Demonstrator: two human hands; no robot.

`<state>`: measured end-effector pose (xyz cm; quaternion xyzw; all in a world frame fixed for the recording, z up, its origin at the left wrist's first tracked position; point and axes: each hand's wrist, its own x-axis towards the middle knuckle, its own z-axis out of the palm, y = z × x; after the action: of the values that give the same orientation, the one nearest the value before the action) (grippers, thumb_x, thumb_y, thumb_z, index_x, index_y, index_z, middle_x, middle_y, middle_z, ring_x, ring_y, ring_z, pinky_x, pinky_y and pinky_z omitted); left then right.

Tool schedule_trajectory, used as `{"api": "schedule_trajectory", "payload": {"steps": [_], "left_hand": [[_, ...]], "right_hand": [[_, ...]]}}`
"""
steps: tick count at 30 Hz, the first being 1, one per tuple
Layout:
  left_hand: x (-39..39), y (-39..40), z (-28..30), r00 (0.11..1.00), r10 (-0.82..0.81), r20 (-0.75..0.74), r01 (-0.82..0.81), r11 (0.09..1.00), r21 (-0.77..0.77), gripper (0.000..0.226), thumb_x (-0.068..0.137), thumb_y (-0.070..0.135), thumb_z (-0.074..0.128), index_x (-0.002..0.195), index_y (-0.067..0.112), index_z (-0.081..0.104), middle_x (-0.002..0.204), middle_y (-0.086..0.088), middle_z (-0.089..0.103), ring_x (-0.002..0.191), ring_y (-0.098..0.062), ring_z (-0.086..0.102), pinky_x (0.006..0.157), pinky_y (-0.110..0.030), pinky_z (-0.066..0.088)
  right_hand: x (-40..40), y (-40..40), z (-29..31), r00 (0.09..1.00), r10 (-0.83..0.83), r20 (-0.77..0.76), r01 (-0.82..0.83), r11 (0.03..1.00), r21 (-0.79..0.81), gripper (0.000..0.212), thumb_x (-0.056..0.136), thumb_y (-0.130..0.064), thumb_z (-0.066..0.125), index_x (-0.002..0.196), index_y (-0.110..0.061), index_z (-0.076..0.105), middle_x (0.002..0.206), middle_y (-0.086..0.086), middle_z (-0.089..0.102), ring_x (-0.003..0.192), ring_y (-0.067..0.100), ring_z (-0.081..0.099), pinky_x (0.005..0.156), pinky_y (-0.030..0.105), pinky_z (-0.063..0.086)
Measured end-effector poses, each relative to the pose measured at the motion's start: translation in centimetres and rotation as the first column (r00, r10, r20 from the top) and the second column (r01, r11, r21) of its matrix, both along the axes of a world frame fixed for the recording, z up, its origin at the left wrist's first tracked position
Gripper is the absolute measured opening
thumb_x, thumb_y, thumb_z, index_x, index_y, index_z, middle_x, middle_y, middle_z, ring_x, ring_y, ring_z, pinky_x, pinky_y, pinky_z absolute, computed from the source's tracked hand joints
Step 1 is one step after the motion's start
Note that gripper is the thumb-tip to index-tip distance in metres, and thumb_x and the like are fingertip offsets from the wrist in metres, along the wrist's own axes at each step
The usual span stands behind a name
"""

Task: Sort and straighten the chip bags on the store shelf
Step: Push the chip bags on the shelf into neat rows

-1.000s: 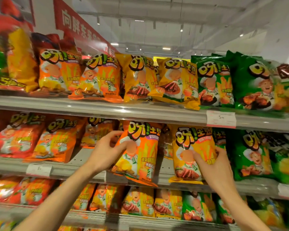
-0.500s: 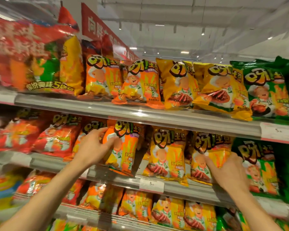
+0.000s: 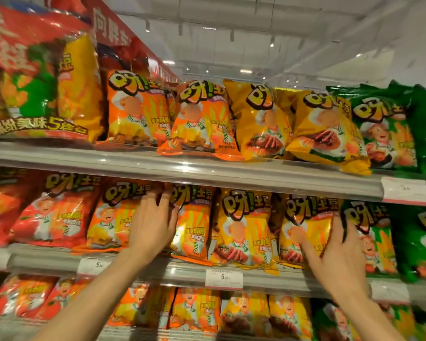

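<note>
— How are the bags on the middle shelf (image 3: 182, 273) judged to handle?

— They are taken to be light, air-puffed and crackly, the foil slippery and the chips inside easily crushed; a bag is best held by its side edges or top seam, not squeezed across the belly

— Where are the hands placed?

— The left hand (image 3: 151, 223) is laid with fingers spread between two orange bags, its thumb against the orange bag (image 3: 193, 226) at the shelf's middle. The yellow bag (image 3: 305, 230) towards the right end is gripped by the right hand (image 3: 340, 254), thumb on its face, fingers curled round its right edge

— What is in the way?

— The upper shelf's front edge (image 3: 207, 172) hangs close over the bag tops, a green bag (image 3: 374, 239) is pressed against the yellow one, and a price tag (image 3: 223, 279) is clipped to the front edge below
</note>
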<state>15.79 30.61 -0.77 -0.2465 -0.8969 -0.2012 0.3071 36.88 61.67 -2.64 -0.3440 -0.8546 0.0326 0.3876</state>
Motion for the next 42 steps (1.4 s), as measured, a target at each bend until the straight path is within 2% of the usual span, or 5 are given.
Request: {"api": "schedule_trajectory", "payload": {"steps": [7, 14, 19, 28, 42], "left_hand": [[1.9, 1.8, -2.1, 0.995, -0.063, 0.074, 0.074, 0.983, -0.171, 0.076, 0.091, 0.076, 0.028, 0.149, 0.027, 0.037, 0.15, -0.018, 0.04, 0.142, -0.035, 0.031, 0.113, -0.05, 0.029], [1.2, 1.7, -1.4, 0.993, -0.06, 0.104, 0.086, 0.959, -0.27, 0.077, 0.09, 0.073, 0.02, 0.156, 0.033, 0.019, 0.16, -0.014, 0.025, 0.149, -0.032, 0.017, 0.118, -0.049, 0.017], [2.0, 1.7, -1.2, 0.995, -0.017, 0.097, 0.043, 0.96, -0.276, 0.086, 0.083, 0.077, 0.003, 0.157, 0.034, 0.013, 0.163, -0.012, 0.017, 0.152, -0.03, 0.009, 0.121, -0.048, 0.007], [4.2, -0.5, -0.8, 0.99, -0.099, 0.1, 0.097, 0.995, 0.024, 0.073, 0.092, 0.066, 0.03, 0.151, 0.023, 0.035, 0.156, -0.009, 0.034, 0.145, -0.024, 0.028, 0.115, -0.043, 0.029], [2.2, -19.1, -1.7, 0.96, -0.243, 0.137, 0.164, 0.89, 0.425, 0.062, 0.088, 0.056, 0.05, 0.143, 0.031, 0.04, 0.137, 0.017, 0.041, 0.122, 0.002, 0.041, 0.098, -0.021, 0.033]], "right_hand": [[-1.9, -0.7, -0.6, 0.982, 0.027, 0.184, -0.036, 0.998, 0.047, 0.095, 0.083, -0.074, 0.047, 0.155, -0.017, 0.019, 0.161, 0.023, 0.007, 0.149, 0.039, 0.011, 0.107, 0.056, 0.036], [-1.4, 0.5, 0.2, 0.956, 0.082, 0.282, -0.087, 0.996, 0.007, 0.089, 0.085, -0.067, 0.052, 0.153, -0.022, 0.018, 0.16, 0.014, 0.006, 0.148, 0.034, 0.009, 0.107, 0.053, 0.038], [-1.2, 1.1, -0.4, 0.947, 0.084, 0.309, -0.096, 0.995, 0.026, 0.094, 0.083, -0.08, 0.034, 0.156, -0.022, 0.016, 0.162, 0.017, 0.01, 0.15, 0.036, 0.006, 0.117, 0.056, 0.014], [-1.5, -3.6, -0.8, 0.931, 0.363, 0.018, -0.363, 0.925, 0.115, 0.062, 0.096, -0.051, 0.043, 0.146, -0.015, 0.039, 0.154, 0.016, 0.034, 0.144, 0.031, 0.026, 0.118, 0.05, 0.022], [-8.3, -25.0, 0.7, 0.828, 0.554, -0.082, -0.558, 0.805, -0.199, 0.064, 0.092, -0.047, 0.057, 0.147, -0.023, 0.036, 0.144, 0.001, 0.045, 0.132, 0.022, 0.043, 0.101, 0.035, 0.037]]}}
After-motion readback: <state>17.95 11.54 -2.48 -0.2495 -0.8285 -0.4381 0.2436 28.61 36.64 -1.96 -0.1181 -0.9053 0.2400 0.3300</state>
